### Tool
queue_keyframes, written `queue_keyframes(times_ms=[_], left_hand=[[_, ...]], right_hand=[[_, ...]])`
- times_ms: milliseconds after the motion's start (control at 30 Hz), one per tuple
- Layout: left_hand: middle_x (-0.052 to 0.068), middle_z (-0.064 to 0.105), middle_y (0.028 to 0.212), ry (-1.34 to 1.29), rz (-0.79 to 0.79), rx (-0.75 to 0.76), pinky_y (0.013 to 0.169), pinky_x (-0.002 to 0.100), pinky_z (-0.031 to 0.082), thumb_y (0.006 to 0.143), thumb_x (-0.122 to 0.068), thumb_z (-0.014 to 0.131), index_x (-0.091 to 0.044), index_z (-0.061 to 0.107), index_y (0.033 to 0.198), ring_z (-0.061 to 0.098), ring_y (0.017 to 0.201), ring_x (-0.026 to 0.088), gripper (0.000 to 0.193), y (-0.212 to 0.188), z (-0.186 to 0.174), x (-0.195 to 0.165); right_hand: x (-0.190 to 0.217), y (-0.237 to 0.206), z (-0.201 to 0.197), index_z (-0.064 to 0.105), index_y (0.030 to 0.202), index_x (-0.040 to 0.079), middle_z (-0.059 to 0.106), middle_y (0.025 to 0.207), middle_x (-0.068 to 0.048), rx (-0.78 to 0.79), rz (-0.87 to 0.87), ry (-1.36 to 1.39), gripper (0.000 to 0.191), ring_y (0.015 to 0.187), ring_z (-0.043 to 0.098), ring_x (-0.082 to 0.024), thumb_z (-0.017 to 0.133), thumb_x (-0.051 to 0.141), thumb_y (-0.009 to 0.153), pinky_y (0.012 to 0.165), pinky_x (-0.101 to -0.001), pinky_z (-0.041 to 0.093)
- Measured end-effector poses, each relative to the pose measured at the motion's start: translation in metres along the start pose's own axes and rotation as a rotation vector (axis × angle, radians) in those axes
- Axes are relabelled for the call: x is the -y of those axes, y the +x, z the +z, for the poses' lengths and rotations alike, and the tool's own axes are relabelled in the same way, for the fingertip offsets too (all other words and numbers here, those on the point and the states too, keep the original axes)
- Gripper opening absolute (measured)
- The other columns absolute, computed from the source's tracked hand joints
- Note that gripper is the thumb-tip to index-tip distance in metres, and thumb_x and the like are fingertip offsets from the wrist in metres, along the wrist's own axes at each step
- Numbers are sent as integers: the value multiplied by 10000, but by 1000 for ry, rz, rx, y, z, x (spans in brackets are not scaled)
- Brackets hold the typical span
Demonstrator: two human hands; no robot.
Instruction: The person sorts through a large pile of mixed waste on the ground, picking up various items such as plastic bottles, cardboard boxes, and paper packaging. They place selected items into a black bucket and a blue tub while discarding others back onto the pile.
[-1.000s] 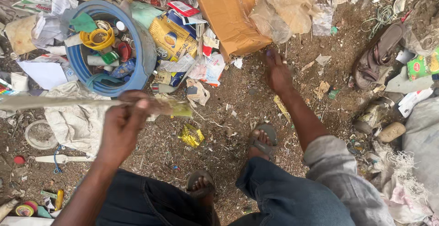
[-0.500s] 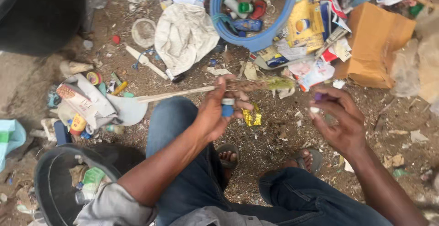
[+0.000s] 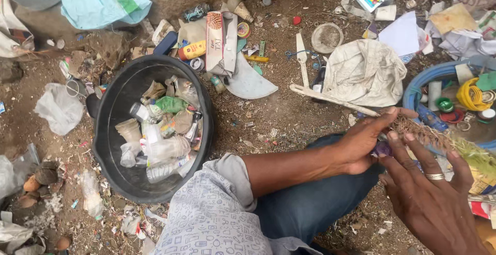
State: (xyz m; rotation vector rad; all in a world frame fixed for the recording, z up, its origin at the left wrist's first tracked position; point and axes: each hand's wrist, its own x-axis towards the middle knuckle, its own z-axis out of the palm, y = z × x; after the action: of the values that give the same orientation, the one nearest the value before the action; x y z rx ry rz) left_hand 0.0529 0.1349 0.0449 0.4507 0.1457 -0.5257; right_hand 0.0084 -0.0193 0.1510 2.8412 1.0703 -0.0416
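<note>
Your left hand [image 3: 361, 144] is closed around a long, pale wooden stick with a bristly, straw-like brush end [image 3: 413, 131], gripping it near its middle above your blue-trousered knee [image 3: 315, 203]. The stick's long axis runs from upper left to lower right: its bare end points up and left toward the crumpled off-white cloth sack [image 3: 364, 72], and its frayed brush end points down and right, fading into yellow-green fibres near the frame's right edge. Your right hand [image 3: 431, 193], wearing a ring, lies just below the brush part with fingers spread apart and stretched toward the bristles; its fingertips touch or nearly touch them, and you cannot tell which. That hand clamps on nothing. Behind the brush end sits a round blue plastic basin [image 3: 419, 87] holding a yellow coil. To your left, well apart from the stick, a round black plastic tub [image 3: 111, 105] stands on the littered dirt ground [image 3: 279, 118], filled with clear plastic bottles and cups.
</note>
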Motion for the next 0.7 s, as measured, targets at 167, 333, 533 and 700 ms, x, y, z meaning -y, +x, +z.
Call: queue_keyframes(times_ms=[167,333,533,700], left_hand=[[-7,535,795,-122,90,162,424,177,451,1159,-419,541,-121,552,1411,614,639,113,390,-25,-25,-65],[-33,450,705,-89,37,15,459,257,413,1116,-385,542,-111,515,1471,535,564,114,449,-68,-71,-126],[-27,540,677,-28,173,-352,360,204,398,1052,-437,553,-133,529,1461,549,513,83,510,-146,-138,-152],[56,659,875,-203,188,-520,426,231,456,994,-463,535,-52,629,1196,676,680,152,467,-184,-173,-144]], right_hand=[[-4,55,-11,472,1425,108,435,1576,-119,-300,-53,453,563,1482,385,-306,617,316,923,1162,-642,195],[-8,128,2,525,1419,171,655,1294,-125,234,77,327,643,1097,664,-329,718,334,827,933,-550,497],[16,194,31,562,1321,133,729,1013,-240,392,19,443,379,973,685,-449,571,260,964,824,-549,528],[15,228,73,507,1441,122,739,904,-293,467,156,491,483,939,695,-484,542,277,985,859,-563,518]])
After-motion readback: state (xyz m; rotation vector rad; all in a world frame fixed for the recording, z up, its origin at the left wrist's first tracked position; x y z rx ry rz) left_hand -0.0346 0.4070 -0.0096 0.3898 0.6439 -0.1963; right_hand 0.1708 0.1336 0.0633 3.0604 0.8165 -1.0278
